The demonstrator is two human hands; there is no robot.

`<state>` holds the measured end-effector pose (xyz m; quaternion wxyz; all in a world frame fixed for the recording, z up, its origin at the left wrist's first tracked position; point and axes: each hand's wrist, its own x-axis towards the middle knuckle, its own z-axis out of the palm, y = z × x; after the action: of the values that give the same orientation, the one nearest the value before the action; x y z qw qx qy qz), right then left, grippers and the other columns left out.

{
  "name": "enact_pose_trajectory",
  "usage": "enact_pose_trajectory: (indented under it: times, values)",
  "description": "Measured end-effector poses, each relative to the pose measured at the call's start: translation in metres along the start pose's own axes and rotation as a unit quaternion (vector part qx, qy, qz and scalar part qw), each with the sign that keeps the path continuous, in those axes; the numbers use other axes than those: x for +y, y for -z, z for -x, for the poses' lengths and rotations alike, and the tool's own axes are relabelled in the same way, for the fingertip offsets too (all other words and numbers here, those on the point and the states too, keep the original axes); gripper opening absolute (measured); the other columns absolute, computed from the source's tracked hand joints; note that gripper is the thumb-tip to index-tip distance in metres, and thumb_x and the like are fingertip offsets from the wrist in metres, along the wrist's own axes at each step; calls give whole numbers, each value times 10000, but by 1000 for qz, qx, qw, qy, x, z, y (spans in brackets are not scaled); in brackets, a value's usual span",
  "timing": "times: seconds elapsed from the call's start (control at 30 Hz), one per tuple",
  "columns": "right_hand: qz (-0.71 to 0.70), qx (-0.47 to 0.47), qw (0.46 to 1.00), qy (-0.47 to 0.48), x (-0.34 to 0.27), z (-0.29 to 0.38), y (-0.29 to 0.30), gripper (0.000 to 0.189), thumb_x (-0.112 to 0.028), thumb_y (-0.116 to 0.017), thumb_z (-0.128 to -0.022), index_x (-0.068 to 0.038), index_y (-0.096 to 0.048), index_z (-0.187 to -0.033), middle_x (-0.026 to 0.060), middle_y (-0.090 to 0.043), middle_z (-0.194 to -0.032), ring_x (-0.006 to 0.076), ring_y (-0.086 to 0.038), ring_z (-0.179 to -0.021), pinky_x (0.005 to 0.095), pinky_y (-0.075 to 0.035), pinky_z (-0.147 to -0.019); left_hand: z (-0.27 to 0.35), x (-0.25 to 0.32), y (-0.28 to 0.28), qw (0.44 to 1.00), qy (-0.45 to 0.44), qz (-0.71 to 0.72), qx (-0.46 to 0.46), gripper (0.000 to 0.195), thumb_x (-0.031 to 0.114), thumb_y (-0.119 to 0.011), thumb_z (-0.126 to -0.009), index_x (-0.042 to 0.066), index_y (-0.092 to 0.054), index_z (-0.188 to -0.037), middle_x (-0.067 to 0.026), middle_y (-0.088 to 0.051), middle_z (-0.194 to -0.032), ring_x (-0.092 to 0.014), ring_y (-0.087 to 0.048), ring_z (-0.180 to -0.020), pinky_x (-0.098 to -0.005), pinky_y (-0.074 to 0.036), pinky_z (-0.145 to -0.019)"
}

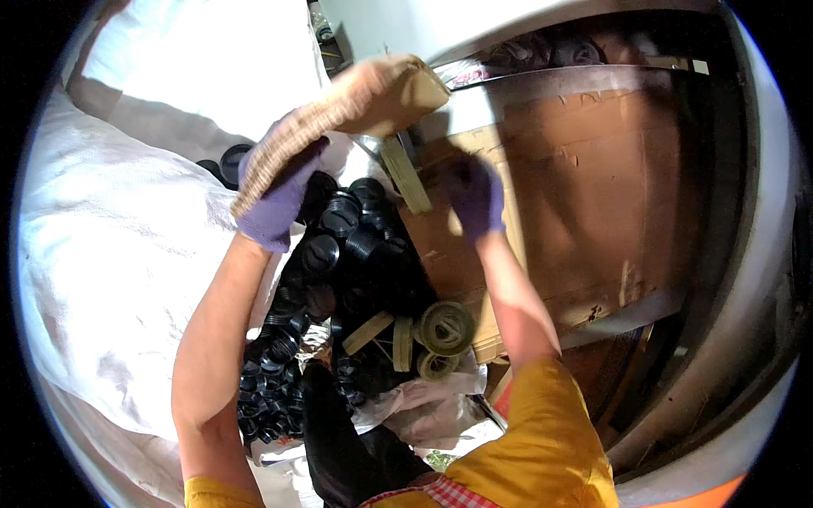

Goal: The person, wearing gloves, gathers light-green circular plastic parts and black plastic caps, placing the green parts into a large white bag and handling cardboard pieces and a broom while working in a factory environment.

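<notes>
In a purple knit glove, my left hand (276,200) grips a tan, ridged piece (356,95) that looks like cardboard, blurred and raised above a heap of black threaded plastic caps (340,216). My right hand (475,197), gloved the same way, is over the near edge of a large brown cardboard box (578,184). Its fingers are in shadow and blurred, so whether they hold anything is unclear. Between the hands lies a straight, greenish-yellow strip-like piece (405,174). Lower down, greenish-yellow ring-shaped pieces (446,328) rest beside the caps.
Big white woven sacks (114,254) bulge along the left side. My dark trouser leg (336,438) is close against the caps. Crumpled translucent plastic sheeting (425,413) lies below the rings. A pale curved panel (508,25) crosses the top.
</notes>
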<state>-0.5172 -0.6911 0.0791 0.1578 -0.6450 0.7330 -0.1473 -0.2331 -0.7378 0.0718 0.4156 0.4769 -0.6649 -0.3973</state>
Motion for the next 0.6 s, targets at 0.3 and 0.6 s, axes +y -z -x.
enact_pose_trajectory:
  times: [0.3,0.6]
  values:
    - [-216,-54,956,-190,114,-59,-106,296,-317,-586,-796,-115,-560,-1011,106,-553,-914,294,-534,-899,371,-440,-743,-25,8,-38,997,-62,27,-25,315,81,-638,-799,61,-580,-1108,-94,-629,-1074,-228,-620,-968,-303,-513,-837]
    - [306,-147,941,13,57,-69,-71,171,-196,-586,-768,-104,-656,-895,139,-625,-908,351,-602,-839,439,-491,-720,-32,-16,-56,977,-162,-137,12,182,154,-599,-846,76,-644,-1003,-94,-650,-981,-267,-632,-870,-333,-508,-772]
